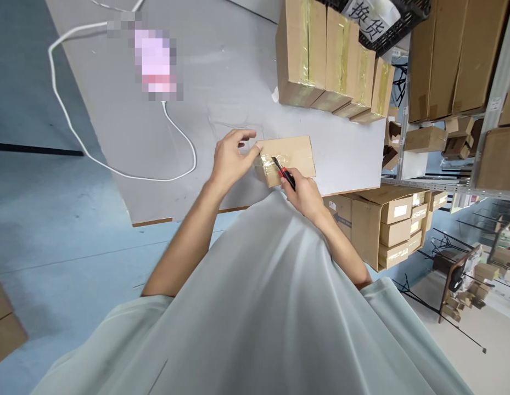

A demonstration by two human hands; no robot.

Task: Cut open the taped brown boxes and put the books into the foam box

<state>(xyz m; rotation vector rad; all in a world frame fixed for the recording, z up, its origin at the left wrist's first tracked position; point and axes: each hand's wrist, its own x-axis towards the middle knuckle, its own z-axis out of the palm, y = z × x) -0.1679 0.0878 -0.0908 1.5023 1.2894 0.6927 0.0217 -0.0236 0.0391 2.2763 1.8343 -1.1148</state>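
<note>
A small cardboard box [293,151] lies near the front edge of the grey table, with clear tape across its left end. My right hand [303,193] is closed around a red and black utility knife [286,175]. The knife's blade points up and left, over the taped part of the box; whether it touches the tape I cannot tell. At the box's upper left corner is my left hand [235,155], its thumb against the corner. Its fingers are apart and curve above the table, holding nothing.
Taped cardboard boxes [320,60] stand in a row at the table's back right, by a black crate [397,27]. A white cable [135,176] loops across the table [222,71] at left. An open carton of small boxes [368,230] stands below the table's right edge.
</note>
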